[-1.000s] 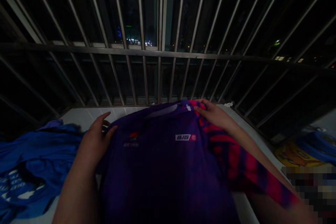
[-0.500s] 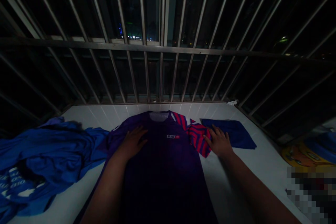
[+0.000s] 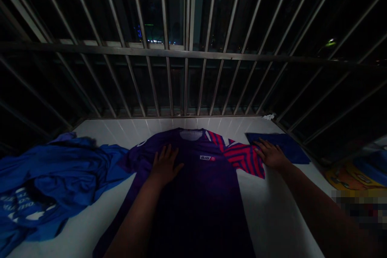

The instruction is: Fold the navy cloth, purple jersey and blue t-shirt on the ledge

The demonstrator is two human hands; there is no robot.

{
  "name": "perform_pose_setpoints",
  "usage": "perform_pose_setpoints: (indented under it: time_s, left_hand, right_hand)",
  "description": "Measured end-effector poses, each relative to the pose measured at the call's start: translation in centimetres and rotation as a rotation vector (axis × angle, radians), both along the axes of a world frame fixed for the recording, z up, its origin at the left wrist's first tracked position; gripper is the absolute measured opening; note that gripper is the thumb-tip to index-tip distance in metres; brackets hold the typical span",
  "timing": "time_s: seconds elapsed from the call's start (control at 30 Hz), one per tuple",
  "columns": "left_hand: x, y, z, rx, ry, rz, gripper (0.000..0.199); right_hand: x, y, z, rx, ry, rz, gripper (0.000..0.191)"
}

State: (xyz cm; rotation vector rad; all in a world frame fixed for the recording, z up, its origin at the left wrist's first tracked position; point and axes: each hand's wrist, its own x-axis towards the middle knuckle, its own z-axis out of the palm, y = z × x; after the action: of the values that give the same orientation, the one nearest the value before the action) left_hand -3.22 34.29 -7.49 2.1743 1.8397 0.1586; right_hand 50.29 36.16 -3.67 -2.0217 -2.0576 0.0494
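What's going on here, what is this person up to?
A person is pressing both bare hands on a purple jersey that lies spread out on a white tiled ledge in front of metal window bars. The left hand rests flat on the chest, and the right hand sits at the end of the red-striped sleeve, beside a folded blue cloth. A crumpled blue garment lies to the left.

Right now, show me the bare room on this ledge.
Bare white tile shows right of the purple jersey, below its red-striped sleeve, and along the back by the bars. Crowded: left, where the blue garment meets the jersey, and right, where the right hand lies by the navy cloth.
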Motion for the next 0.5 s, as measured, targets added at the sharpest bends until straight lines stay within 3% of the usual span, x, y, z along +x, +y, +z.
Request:
perform_pose_setpoints:
  time_s: [0.1, 0.2, 0.27, 0.37, 0.43, 0.5]
  left_hand:
    - [2.7, -0.9, 0.4, -0.045, -0.039, -0.016, 0.092]
    - [2.3, -0.3, 1.6, 0.054, -0.106, -0.071, 0.076]
    - [-0.1, 0.7, 2.8, 0.192, -0.11, 0.01, 0.062]
    - [-5.7, 1.5, 3.6, 0.4, -0.042, 0.311, 0.058]
    - [-10.0, 1.2, 2.9, 0.474, 0.01, 0.468, 0.064]
    - [-14.5, 0.1, 1.4, 0.441, 0.043, 0.512, 0.069]
  right_hand:
    - [-2.2, 0.9, 1.6, -0.004, -0.013, -0.096, 0.057]
    - [-7.5, 0.9, 2.3, 0.057, -0.052, -0.128, 0.058]
    - [-12.3, -0.1, 1.7, 0.078, -0.073, -0.026, 0.056]
    - [-19.6, -2.8, -0.3, 0.006, -0.03, 0.149, 0.061]
    - [-23.2, -4.5, -1.6, -0.111, -0.018, 0.161, 0.066]
    - [-25.4, -5.4, -2.6, -0.235, -0.028, 0.135, 0.07]
